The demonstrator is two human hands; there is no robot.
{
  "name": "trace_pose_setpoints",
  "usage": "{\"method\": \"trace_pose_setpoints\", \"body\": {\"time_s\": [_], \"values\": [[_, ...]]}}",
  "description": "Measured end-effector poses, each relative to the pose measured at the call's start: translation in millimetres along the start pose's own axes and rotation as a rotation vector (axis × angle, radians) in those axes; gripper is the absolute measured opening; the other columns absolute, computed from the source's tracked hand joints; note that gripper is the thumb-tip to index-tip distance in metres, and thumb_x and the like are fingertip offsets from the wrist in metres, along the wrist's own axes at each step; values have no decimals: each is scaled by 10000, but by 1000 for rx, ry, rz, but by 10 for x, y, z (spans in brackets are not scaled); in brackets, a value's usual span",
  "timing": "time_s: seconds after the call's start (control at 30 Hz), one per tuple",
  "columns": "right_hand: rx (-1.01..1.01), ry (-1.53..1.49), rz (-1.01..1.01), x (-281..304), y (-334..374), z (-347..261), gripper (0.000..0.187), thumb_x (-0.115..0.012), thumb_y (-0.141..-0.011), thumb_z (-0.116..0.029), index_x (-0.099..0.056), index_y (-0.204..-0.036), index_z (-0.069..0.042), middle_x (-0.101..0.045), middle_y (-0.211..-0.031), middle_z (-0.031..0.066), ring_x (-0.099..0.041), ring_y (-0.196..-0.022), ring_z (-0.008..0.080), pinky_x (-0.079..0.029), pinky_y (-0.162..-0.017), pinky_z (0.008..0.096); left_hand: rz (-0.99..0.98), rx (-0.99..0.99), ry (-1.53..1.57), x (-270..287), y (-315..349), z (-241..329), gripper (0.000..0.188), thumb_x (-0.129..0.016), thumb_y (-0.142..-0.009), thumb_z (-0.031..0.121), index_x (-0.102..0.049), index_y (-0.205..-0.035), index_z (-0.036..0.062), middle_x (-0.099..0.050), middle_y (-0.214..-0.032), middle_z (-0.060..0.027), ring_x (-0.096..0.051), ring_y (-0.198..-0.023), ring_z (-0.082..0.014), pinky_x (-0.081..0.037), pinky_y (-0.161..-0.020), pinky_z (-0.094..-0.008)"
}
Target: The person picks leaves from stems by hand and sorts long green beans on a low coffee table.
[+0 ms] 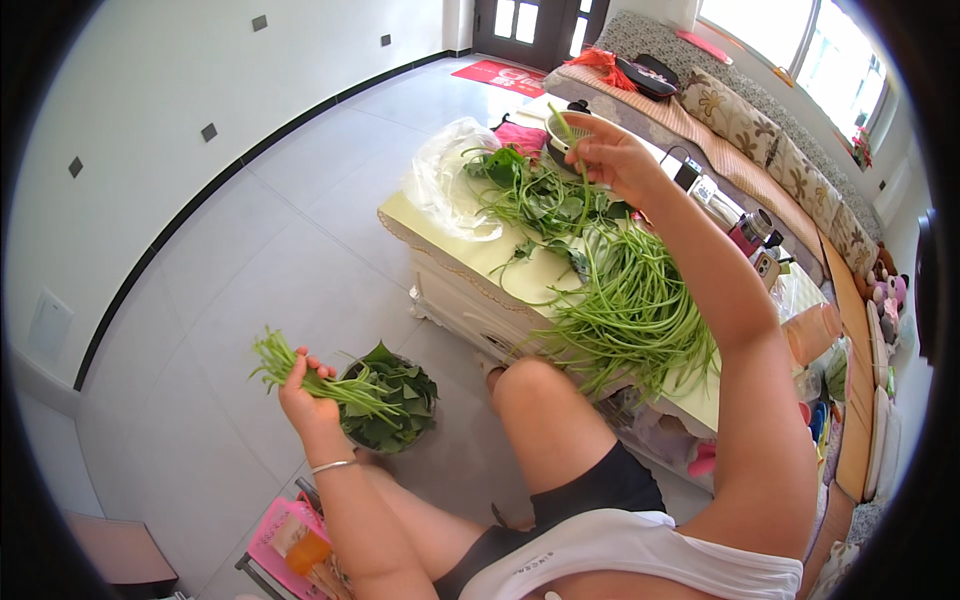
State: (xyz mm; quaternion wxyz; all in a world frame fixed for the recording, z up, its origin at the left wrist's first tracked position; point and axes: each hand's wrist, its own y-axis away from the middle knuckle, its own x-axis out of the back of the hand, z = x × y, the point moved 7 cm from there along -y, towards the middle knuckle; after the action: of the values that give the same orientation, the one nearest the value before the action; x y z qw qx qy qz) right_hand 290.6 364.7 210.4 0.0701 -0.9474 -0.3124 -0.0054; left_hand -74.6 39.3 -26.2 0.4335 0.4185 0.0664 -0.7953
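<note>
My left hand (312, 392) is closed round a bunch of thin green vegetable stems (277, 364), held above the floor beside a bowl of green leaves (393, 402). Over the far part of the low table, my right hand (618, 155) pinches a single green stem (558, 120) in front of a white basket (574, 130). Below that hand lie leafy stems (535, 195). A large heap of long, mostly bare stems (640, 310) spreads over the table (527, 283) and hangs past its near edge.
A clear plastic bag (440, 185) lies at the table's left edge. Phones, a cup (812, 332) and other small items crowd its right side. A sofa with patterned cushions (733, 118) runs along the right. At lower left stands a pink box (275, 548).
</note>
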Motion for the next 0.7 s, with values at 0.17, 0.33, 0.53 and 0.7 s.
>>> {"method": "trace_pose_setpoints", "body": {"time_s": [0.17, 0.33, 0.53, 0.7], "values": [[-74, 115, -211, -767, 98, 189, 419, -608, -866, -90, -495, -1259, 1, -665, -939, 76, -592, -747, 81, -457, -638, 198, -80, 11, -21, -158, 121, 22, 152, -561, -855, 76, -560, -984, -4, -553, -712, -72, -509, -590, -166, -445, -602, -352], [-72, 389, -159, -801, 69, 194, 523, -576, -851, -66, -421, -1348, -19, -679, -856, 81, -582, -665, 73, -452, -582, 194, -21, 43, 46, 63, -5, 29, 125, -564, -859, 84, -562, -961, 12, -562, -729, -61, -504, -595, -162, -437, -616, -345], [-324, 778, 0, 36, 533, 83, 347, -537, -811, -33, -611, -1149, -3, -602, -653, 35, -514, -481, 67, -405, -422, 206, 5, 35, 35, 89, 31, 82, 143, -575, -856, 87, -568, -974, 7, -565, -746, -57, -504, -615, -169, -428, -619, -336], [-206, 1673, -30, 953, 968, 590, 310, -591, -731, -153, -681, -1016, -70, -676, -751, 103, -669, -673, 235, -537, -662, 340, 9, 80, 21, 15, 57, -28, 139, -578, -851, 87, -566, -966, 9, -558, -750, -61, -495, -609, -170, -424, -617, -344]]}}
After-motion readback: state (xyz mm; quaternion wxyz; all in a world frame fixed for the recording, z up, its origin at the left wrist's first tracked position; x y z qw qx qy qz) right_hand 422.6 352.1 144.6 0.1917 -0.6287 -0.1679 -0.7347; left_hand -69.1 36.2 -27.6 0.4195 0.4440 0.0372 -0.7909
